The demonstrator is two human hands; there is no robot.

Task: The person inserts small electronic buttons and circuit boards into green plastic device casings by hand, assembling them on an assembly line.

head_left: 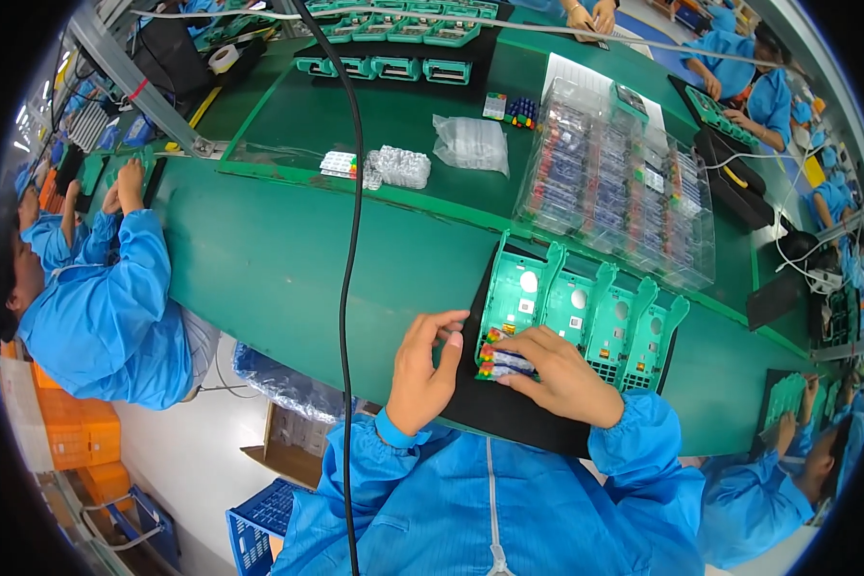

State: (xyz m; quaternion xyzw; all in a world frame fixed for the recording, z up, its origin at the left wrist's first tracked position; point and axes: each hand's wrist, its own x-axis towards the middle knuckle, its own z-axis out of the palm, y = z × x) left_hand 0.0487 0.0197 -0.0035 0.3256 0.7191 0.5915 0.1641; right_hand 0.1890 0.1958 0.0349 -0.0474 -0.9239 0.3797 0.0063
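Observation:
My right hand (557,372) presses a small multicoloured keypad piece (502,359) against the lower end of the leftmost green plastic shell (520,293). My left hand (424,363) rests beside it on the black mat (509,413), fingers curled, thumb touching the shell's left edge. Several green shells (605,317) lie side by side on the mat, inner faces up.
Stacked clear trays of coloured parts (614,192) stand beyond the shells on the green bench (288,250). Clear bags (470,142) and blister packs (398,165) lie further back. A black cable (353,240) hangs in front. Other people in blue coats work at left (106,307), right and far right.

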